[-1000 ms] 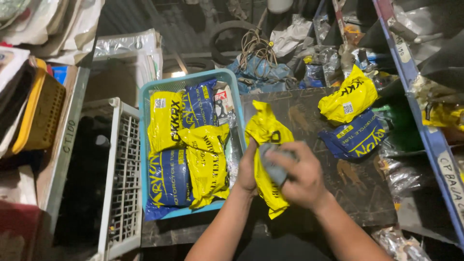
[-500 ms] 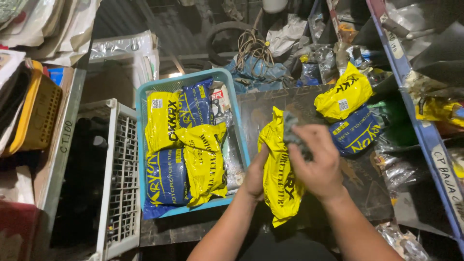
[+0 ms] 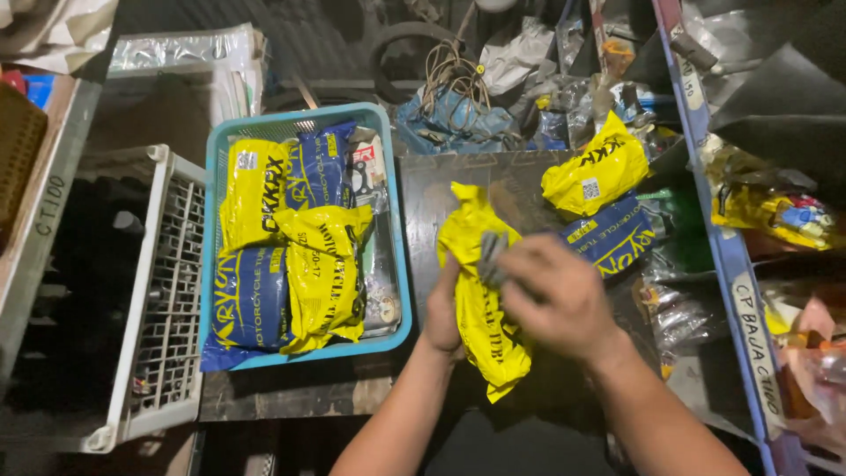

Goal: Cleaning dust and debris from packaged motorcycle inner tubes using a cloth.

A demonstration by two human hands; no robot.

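Observation:
A crumpled yellow plastic bag (image 3: 480, 308) lies on a dark board (image 3: 432, 211) in front of me. My left hand (image 3: 443, 308) grips its left side. My right hand (image 3: 551, 295) hovers over the bag's mouth and pinches a grey rubbery piece (image 3: 489, 256) that sticks out of it. To the left, a light blue basket (image 3: 397, 264) holds several yellow and blue packets (image 3: 282, 256). Another yellow packet (image 3: 595, 172) and a blue packet (image 3: 617, 242) lie just beyond my right hand.
A white slatted crate (image 3: 163, 291) stands left of the basket. A blue shelf edge (image 3: 723, 247) runs down the right, with bagged goods (image 3: 767, 203) behind it. Cables and plastic bags (image 3: 458, 97) pile up at the back.
The yellow bag has been pulled longer and lower across the board. My right hand moved from the bag's lower part to its upper mouth with the grey piece.

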